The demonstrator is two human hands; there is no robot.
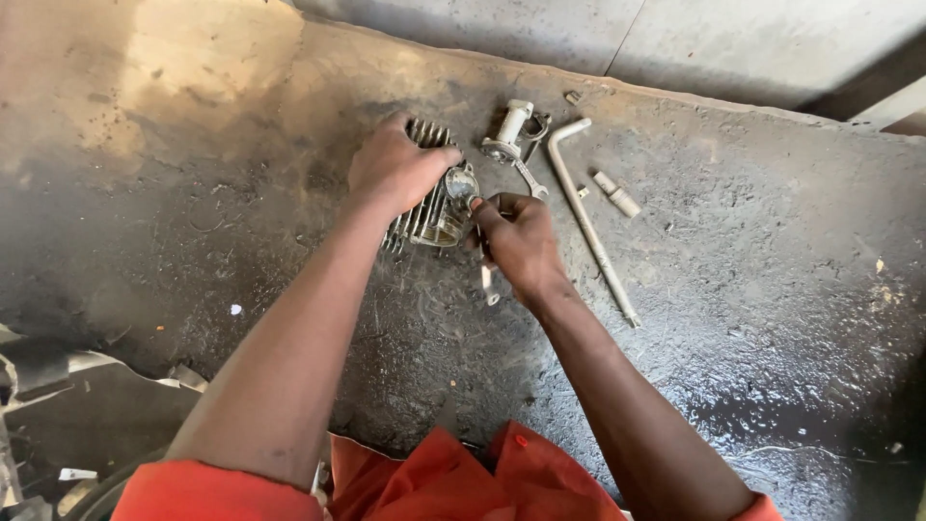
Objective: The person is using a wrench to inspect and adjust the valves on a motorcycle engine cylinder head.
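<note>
A finned metal engine cylinder (429,207) is seen lying on the oil-stained concrete floor (752,289), somewhat toward the far edge of the dark patch, and much of it is covered by the left hand (394,169). The left hand's fingers are wrapped over the top of the fins, clamped on the cylinder; the fingertips themselves are hidden behind the part. Only the near rows of fins and a shiny round opening at the right end are left showing.

The right hand (521,241) is held just beside that opening, its fingers closed around a slim metal tool (489,282), of which only the lower end is shown below the palm. The upper end is hidden by the fingers, so its kind cannot be told for certain; whether it touches the cylinder cannot be made out either.

Beyond the hands, a small pale metal fitting (509,130) is laid near the far edge, with a wrench-like piece (530,179) partly tucked under it and hard to read. A long bent metal rod (590,227) is stretched just right of the right hand, apart from it. A short pale cylinder-shaped piece (616,194) is laid right of the rod, and a tiny piece (572,97) is seen farther back.

At the near edge, orange clothing (463,478) is cut off by the frame, and at the left corner dark scrap sheeting (58,386) is only partly shown.
</note>
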